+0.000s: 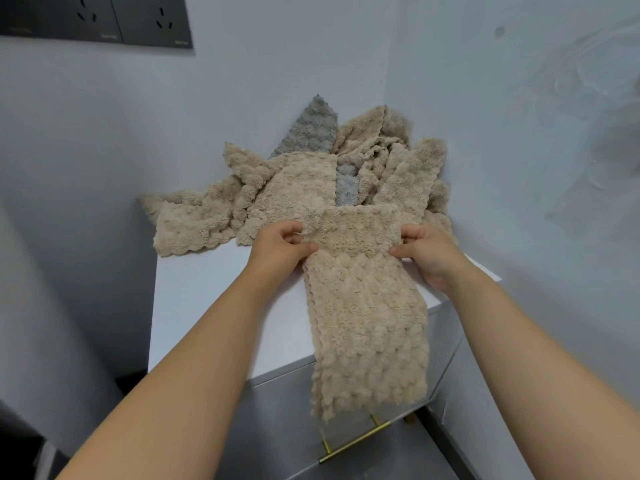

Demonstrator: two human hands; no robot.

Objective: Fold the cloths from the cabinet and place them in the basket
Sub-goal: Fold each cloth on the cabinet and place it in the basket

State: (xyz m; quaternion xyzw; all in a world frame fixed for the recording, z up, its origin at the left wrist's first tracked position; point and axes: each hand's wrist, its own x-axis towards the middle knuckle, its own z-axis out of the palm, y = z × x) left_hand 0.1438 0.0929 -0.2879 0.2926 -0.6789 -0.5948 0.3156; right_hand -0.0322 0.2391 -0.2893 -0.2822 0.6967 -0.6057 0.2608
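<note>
1. Left hand (280, 247) and right hand (427, 252): fingers pinch the beige cloth (367, 306) at either side of its folded far end.
2. I see it lying on the bench (201, 306), near end hanging over the edge.
3. Cloth pile (273, 192) sits far back.

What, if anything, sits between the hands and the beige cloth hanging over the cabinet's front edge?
Nothing visible: the left hand and right hand pinch the beige cloth directly, one at each side of its folded-over top.
</note>
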